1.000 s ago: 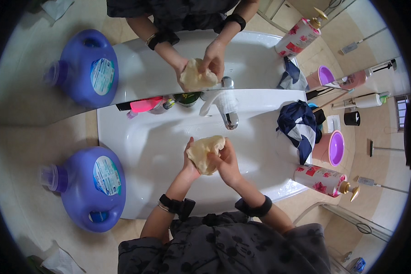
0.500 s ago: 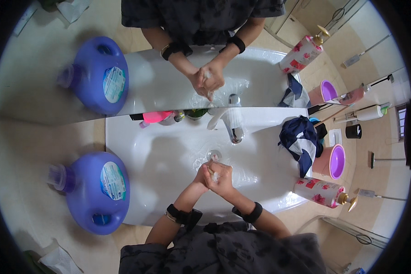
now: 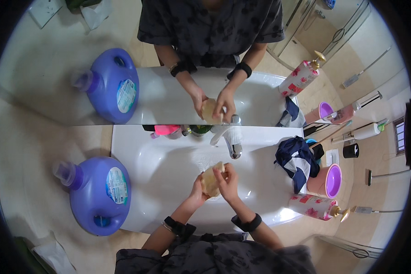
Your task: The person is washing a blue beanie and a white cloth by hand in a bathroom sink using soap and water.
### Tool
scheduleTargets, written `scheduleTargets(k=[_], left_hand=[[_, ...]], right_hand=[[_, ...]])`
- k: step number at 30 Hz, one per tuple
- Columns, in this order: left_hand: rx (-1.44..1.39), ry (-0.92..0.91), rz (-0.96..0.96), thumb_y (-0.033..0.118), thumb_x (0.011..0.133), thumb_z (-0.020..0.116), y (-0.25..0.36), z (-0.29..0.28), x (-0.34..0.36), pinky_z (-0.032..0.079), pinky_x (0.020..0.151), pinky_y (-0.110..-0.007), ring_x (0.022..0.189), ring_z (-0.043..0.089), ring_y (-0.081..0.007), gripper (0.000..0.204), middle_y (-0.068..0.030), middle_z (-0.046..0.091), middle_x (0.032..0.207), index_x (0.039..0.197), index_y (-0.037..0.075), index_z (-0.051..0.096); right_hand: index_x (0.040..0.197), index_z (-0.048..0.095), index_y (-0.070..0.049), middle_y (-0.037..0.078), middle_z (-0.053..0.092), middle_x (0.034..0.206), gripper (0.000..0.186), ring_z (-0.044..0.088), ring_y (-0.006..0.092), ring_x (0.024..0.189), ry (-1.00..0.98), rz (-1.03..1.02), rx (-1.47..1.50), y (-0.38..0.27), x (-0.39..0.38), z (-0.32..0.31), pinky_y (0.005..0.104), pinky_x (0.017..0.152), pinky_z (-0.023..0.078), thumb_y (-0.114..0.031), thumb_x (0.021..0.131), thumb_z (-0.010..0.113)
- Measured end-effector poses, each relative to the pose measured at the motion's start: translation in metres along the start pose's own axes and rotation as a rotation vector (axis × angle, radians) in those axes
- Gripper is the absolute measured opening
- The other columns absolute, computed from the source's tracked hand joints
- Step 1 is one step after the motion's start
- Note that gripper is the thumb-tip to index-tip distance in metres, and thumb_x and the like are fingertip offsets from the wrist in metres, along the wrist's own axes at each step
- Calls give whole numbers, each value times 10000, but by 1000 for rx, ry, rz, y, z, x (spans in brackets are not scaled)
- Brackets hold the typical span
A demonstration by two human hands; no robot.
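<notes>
Over the white sink (image 3: 146, 182), both hands hold a pale yellow, roundish soft pad (image 3: 209, 183) that looks like a sponge. My left hand (image 3: 197, 190) supports its left side, with the fingers behind it partly hidden. My right hand (image 3: 229, 181) grips the pad's right edge, thumb and fingers curled on it. Just beyond the hands stands the chrome faucet (image 3: 234, 145), apart from them. A little water shows in the basin behind the pad. The mirror shows the same pad between the hands.
A large purple detergent bottle (image 3: 89, 196) stands left of the sink. Dark blue and white cloth (image 3: 297, 157) lies on the right rim, near a floral pump bottle (image 3: 310, 205) and a pink bucket (image 3: 322, 182). Small bottles, one pink (image 3: 166, 130), line the back edge.
Clasped hands that squeezed something whitish have parted, and the pale yellow pad is now spread out between them. The view has shifted slightly, so the mirror edge and faucet appear lower.
</notes>
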State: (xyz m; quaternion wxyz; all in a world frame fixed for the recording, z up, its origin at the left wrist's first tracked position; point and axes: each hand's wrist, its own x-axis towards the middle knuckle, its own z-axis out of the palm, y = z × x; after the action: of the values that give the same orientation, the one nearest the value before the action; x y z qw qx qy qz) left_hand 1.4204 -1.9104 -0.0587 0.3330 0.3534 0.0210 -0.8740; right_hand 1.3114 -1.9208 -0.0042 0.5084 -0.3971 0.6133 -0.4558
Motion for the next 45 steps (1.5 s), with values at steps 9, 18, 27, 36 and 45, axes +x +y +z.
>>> scheduleTargets(k=[9, 18, 27, 36, 45], left_hand=[[292, 264, 302, 398, 884, 349, -17, 0, 13, 414, 557, -247, 654, 505, -111, 349, -17, 530, 720, 807, 98, 511], [758, 461, 424, 373, 865, 375, -36, 18, 14, 443, 620, -305, 678, 566, -165, 413, -94, 575, 756, 915, -4, 538], [378, 516, 322, 283, 854, 438, -33, 3, 20, 434, 629, -272, 726, 531, -141, 275, -57, 534, 809, 876, 23, 524], [571, 511, 548, 215, 826, 463, -36, 21, 18, 400, 569, -290, 612, 480, -135, 214, -57, 519, 668, 742, 25, 516], [626, 618, 429, 231, 844, 406, -40, 14, 14, 444, 629, -321, 719, 548, -183, 266, -99, 543, 812, 853, -18, 498]], right_hand=[[643, 472, -8, 167, 456, 481, 333, 473, 189, 409, 84, -176, -193, 35, -34, 17, 327, 409, 349, -283, 828, 504], [573, 477, 6, -33, 419, 485, 383, 334, 59, 475, 77, -52, -74, 60, -8, -11, 242, 421, 301, -251, 857, 480], [621, 466, -90, -28, 465, 631, 198, 438, 68, 583, 68, 257, 579, 19, -3, -33, 226, 524, 354, -152, 797, 533], [496, 440, -80, -52, 425, 506, 417, 352, 31, 473, 109, 109, 152, 27, -21, -5, 213, 415, 290, -290, 851, 502], [482, 447, -44, -53, 398, 470, 456, 339, 34, 459, 92, 127, 58, 56, -4, -5, 225, 403, 288, -300, 856, 496]])
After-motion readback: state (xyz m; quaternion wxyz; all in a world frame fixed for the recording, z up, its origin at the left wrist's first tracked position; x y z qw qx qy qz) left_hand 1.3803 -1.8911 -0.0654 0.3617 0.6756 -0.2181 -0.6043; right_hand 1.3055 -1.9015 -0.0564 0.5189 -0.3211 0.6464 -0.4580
